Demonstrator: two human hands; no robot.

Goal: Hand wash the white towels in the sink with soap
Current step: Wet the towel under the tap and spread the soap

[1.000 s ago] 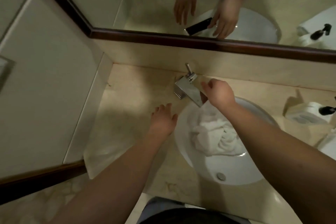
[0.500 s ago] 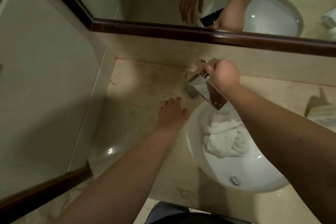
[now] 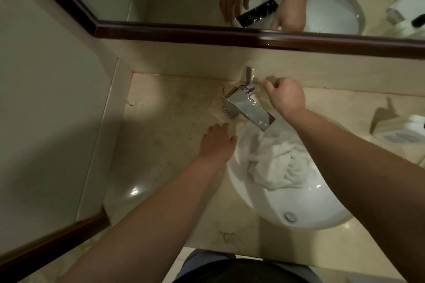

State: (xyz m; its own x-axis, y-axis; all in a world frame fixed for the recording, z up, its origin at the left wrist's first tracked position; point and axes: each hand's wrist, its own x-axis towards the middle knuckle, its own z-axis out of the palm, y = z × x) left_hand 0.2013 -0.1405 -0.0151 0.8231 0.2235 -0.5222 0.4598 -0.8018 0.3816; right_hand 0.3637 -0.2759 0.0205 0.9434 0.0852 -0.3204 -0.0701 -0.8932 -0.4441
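The left hand [image 3: 217, 142] lies flat, fingers straight, on the marble counter [image 3: 165, 126] at the left rim of the single sink [image 3: 322, 211]. The right hand [image 3: 286, 96], fingers curled, is beside the faucet [image 3: 249, 109] lever; whether it grips anything is unclear. White towels [image 3: 278, 163], number unclear, lie bunched in the basin's far half; near half bare. One soap dispenser [image 3: 404, 131] stands far right.

Left hand [image 3: 217, 143] lies flat, right hand [image 3: 286, 96] loosely curled.
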